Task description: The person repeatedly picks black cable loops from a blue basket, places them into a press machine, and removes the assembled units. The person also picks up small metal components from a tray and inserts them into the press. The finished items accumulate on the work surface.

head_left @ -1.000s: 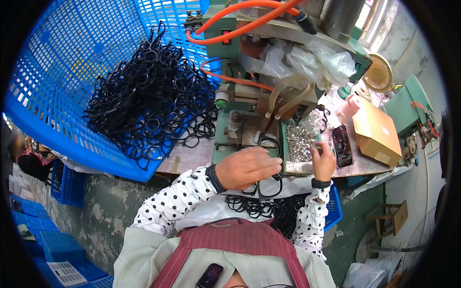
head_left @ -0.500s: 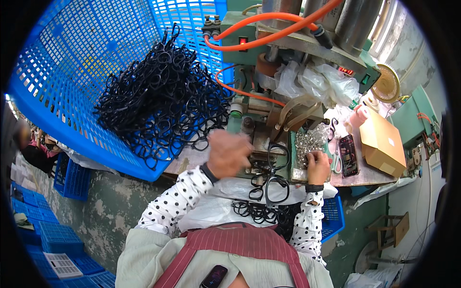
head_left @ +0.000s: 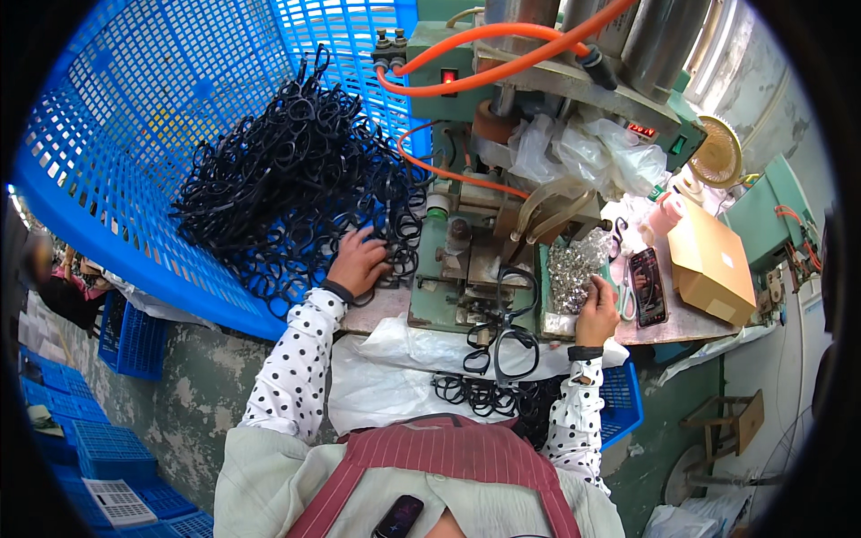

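My left hand (head_left: 357,262) is at the near edge of a large blue plastic basket (head_left: 170,287), its fingers spread beside a heap of black eyeglass frames (head_left: 296,170). It holds nothing that I can see. My right hand (head_left: 597,309) has its fingers drawn together over a tray of small shiny metal parts (head_left: 572,273); anything between the fingertips is too small to make out. Between my hands, at the front of a green press machine (head_left: 430,296), hangs a pair of black eyeglass frames (head_left: 517,354). More black frames (head_left: 475,396) lie below on white plastic sheeting (head_left: 377,368).
Orange hoses (head_left: 484,76) arch across the machine's top. A phone (head_left: 647,287), white-handled scissors (head_left: 625,300) and an open cardboard box (head_left: 713,264) are on the bench at right. A small blue basket (head_left: 621,403) sits beside my right forearm. Stacked blue crates (head_left: 112,448) stand on the left.
My left hand has moved left from the front of the machine to the frames at the basket's edge, and its fingers have spread. The right hand stays over the metal parts.
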The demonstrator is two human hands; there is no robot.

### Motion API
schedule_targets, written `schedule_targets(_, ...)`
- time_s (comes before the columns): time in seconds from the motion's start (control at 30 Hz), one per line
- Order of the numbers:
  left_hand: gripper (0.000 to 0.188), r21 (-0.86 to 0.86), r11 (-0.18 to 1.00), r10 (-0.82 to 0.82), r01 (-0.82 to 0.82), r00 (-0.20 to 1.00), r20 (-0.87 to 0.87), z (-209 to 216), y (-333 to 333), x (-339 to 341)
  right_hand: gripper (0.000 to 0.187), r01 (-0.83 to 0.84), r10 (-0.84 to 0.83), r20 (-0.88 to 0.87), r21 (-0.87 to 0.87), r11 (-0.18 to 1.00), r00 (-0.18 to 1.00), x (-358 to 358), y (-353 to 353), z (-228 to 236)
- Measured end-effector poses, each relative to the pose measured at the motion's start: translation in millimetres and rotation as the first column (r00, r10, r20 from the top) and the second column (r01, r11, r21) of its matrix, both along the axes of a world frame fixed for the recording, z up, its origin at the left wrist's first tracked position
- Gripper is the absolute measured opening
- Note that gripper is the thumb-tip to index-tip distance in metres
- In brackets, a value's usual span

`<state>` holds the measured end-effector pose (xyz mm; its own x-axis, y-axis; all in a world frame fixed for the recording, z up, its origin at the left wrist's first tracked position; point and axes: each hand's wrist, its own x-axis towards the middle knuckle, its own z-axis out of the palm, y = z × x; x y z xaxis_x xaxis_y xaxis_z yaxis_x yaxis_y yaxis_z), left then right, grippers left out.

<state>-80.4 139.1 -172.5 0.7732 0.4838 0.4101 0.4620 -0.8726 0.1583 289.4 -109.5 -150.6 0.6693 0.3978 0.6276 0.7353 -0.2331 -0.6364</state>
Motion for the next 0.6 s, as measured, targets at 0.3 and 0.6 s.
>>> schedule_targets(0.3,0.031,-0.048,0.961,0.266,-0.274,0.853,0.449,73.9,-51.8,31.6,0.010,-0.175,0.177,-0.268,0.032,0.984,0.947,-11.4,9.6,14.5)
schedule_targets(0.6,0.043,0.350,0.893,-0.428,0.285,0.780,0.456,131.0,-143.2,107.7,0.018,-0.517,0.598,-0.426,0.300,0.801,0.679,-87.8,16.4,113.7)
